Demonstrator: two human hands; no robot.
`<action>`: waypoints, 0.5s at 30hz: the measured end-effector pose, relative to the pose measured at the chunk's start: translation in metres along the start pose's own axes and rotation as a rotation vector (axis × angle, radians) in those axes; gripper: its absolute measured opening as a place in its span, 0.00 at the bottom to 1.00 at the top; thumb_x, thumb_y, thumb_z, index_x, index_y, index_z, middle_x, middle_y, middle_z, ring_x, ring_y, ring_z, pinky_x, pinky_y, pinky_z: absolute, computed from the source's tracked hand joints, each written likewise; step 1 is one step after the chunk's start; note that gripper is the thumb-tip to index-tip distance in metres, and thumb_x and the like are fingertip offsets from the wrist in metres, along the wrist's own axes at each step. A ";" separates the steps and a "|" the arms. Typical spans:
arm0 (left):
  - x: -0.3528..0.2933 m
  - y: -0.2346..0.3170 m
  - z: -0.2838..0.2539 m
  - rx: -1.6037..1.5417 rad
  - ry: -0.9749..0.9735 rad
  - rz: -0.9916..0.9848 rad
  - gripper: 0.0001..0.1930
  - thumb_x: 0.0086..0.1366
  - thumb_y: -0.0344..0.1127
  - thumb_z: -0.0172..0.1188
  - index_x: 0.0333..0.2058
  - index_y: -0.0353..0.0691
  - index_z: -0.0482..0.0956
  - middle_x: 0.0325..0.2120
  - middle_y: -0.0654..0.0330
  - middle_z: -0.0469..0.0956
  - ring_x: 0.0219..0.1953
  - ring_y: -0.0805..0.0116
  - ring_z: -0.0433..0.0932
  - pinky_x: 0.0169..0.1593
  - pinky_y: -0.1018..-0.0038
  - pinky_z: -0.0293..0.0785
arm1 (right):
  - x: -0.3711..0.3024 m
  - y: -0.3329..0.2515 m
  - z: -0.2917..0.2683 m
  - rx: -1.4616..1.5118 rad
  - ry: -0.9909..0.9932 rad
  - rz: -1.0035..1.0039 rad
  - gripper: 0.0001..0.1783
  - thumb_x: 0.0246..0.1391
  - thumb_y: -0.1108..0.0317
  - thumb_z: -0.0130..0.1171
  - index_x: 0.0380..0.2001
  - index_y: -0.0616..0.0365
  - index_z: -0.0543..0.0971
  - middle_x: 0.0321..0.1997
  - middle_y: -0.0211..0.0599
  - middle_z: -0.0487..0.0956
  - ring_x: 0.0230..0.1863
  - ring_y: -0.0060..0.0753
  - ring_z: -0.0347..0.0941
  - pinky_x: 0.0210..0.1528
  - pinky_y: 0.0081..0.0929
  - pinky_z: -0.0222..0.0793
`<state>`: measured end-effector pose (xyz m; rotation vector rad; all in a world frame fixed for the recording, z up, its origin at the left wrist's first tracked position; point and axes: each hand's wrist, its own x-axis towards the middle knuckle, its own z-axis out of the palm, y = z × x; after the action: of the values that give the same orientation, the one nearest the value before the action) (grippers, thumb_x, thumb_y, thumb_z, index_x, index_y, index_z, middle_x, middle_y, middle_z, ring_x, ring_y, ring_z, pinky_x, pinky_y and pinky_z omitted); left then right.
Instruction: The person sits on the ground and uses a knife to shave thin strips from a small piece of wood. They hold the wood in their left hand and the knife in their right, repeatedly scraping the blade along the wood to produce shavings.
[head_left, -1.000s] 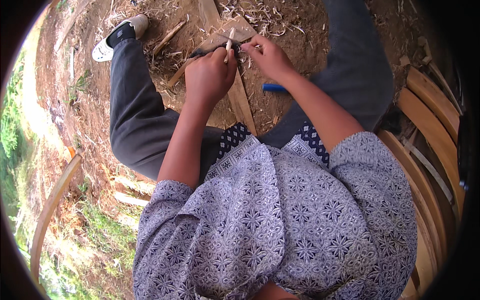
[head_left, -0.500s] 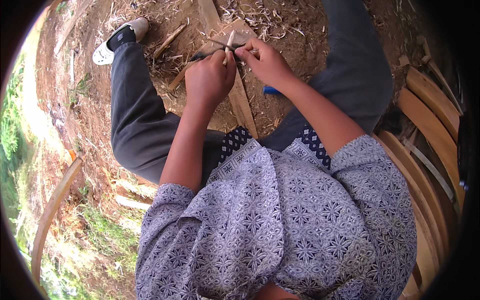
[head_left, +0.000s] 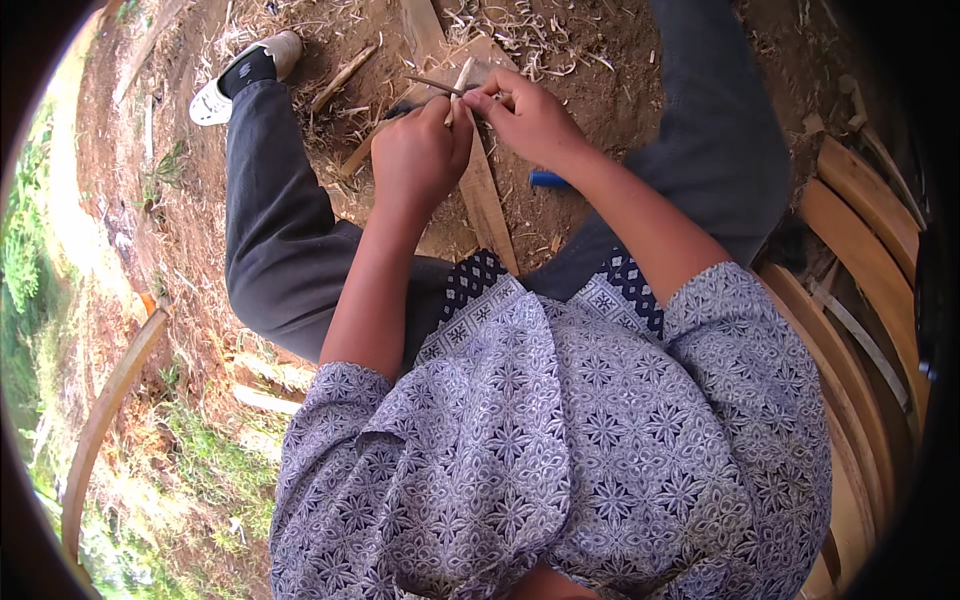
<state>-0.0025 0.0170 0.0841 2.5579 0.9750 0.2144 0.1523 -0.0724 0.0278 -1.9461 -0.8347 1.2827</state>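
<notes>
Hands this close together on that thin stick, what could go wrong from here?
1. The left hand seems to grip a dark tool right beside the right hand, which pinches the thin pale wooden stick; a slip might cut fingers.
2. The stick looks slender and may snap.

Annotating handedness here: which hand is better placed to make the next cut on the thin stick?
Probably the left hand: it grips what looks like a dark knife handle, blade at the thin stick. The right hand pinches the stick, steadying it.
</notes>
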 end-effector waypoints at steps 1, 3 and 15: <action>0.000 0.000 0.002 -0.004 -0.002 0.000 0.17 0.72 0.43 0.56 0.24 0.41 0.74 0.19 0.51 0.79 0.20 0.47 0.79 0.25 0.54 0.74 | -0.001 -0.002 0.000 -0.035 0.021 -0.006 0.22 0.65 0.42 0.57 0.43 0.49 0.82 0.30 0.37 0.83 0.32 0.35 0.82 0.35 0.40 0.73; 0.000 0.010 0.000 -0.026 -0.058 -0.015 0.15 0.72 0.42 0.56 0.27 0.39 0.76 0.20 0.49 0.79 0.22 0.44 0.79 0.27 0.52 0.74 | 0.026 0.058 0.002 -0.094 0.153 0.110 0.22 0.65 0.44 0.57 0.42 0.51 0.82 0.31 0.39 0.84 0.33 0.36 0.82 0.37 0.41 0.75; 0.002 -0.002 -0.005 -0.020 -0.037 -0.046 0.16 0.71 0.43 0.56 0.27 0.41 0.79 0.19 0.52 0.80 0.21 0.48 0.80 0.27 0.55 0.75 | 0.002 0.040 0.003 0.000 -0.079 0.109 0.23 0.62 0.43 0.62 0.44 0.51 0.81 0.30 0.37 0.83 0.32 0.37 0.82 0.39 0.35 0.75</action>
<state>-0.0033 0.0214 0.0878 2.5093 1.0110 0.1627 0.1564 -0.0934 -0.0065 -1.9750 -0.7754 1.4318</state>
